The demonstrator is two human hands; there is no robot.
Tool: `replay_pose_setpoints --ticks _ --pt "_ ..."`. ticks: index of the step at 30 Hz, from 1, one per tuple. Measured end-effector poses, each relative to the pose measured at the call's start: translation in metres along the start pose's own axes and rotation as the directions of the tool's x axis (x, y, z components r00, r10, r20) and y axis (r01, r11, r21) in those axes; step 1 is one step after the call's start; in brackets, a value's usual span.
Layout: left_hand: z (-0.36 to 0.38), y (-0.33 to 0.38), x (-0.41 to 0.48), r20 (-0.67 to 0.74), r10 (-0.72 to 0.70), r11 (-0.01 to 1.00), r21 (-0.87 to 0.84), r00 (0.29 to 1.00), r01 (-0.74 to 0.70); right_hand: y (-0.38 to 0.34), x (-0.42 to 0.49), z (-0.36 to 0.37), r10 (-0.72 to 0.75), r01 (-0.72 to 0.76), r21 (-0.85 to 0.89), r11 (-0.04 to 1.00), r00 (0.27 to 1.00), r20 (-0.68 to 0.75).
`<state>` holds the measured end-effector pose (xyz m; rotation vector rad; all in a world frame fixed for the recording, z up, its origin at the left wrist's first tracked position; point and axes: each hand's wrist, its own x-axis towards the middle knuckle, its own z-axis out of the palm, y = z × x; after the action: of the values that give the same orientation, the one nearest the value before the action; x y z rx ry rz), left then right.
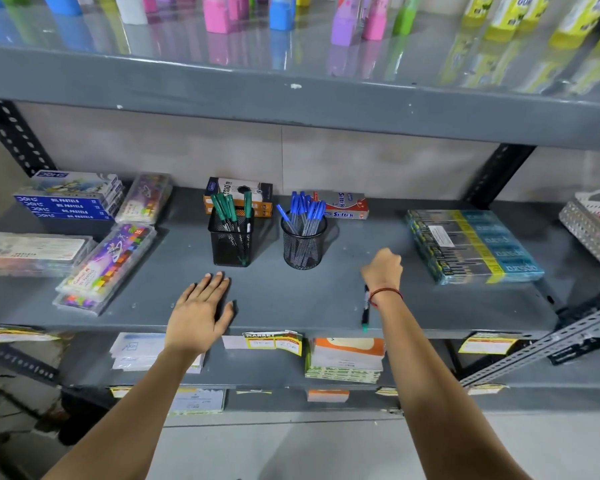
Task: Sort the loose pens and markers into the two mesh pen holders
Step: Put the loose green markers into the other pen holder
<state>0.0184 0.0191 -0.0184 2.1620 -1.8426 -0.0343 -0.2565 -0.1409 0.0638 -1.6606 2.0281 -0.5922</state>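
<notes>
While the left hand (pixel 201 308) lies flat, fingers spread, on the grey shelf (pixel 291 299), the right hand (pixel 383 266) curls around a green-tipped marker (pixel 365 308); its grip is partly hidden. Green markers (pixel 229 209) fill the square mesh holder (pixel 231 242); blue pens (pixel 305 211) fill the round mesh holder (pixel 303 247).

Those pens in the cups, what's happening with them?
A person is sorting pens on a grey shelf. The square mesh holder holds green-capped markers and the round mesh holder holds blue pens. The right hand grips one more green-tipped marker, which points down toward the shelf edge. The left hand rests flat and open on the shelf in front of the square holder. No other loose pens show on the shelf.
</notes>
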Motion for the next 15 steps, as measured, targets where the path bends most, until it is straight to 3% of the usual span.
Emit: replay_pose_setpoints --ticks 3,7,12,15 --pt "0.0 0.0 0.0 0.0 -0.003 1.0 0.001 1.0 0.003 -0.019 -0.016 0.007 -0.016 0.006 0.095 0.995 0.995 0.103" --pt "-0.001 0.0 0.0 -0.001 -0.013 1.0 0.006 1.0 0.013 -0.059 -0.041 -0.003 -0.208 0.153 0.265 0.952 0.959 0.193" --pt "-0.001 0.002 0.0 -0.007 -0.013 1.0 0.007 1.0 0.013 -0.14 -0.057 -0.028 -0.469 0.469 0.563 0.68 0.869 -0.157" --pt "-0.002 0.001 0.0 -0.009 -0.011 1.0 0.006 1.0 0.011 -0.18 -0.05 -0.019 -0.515 0.613 0.549 0.568 0.785 -0.344"
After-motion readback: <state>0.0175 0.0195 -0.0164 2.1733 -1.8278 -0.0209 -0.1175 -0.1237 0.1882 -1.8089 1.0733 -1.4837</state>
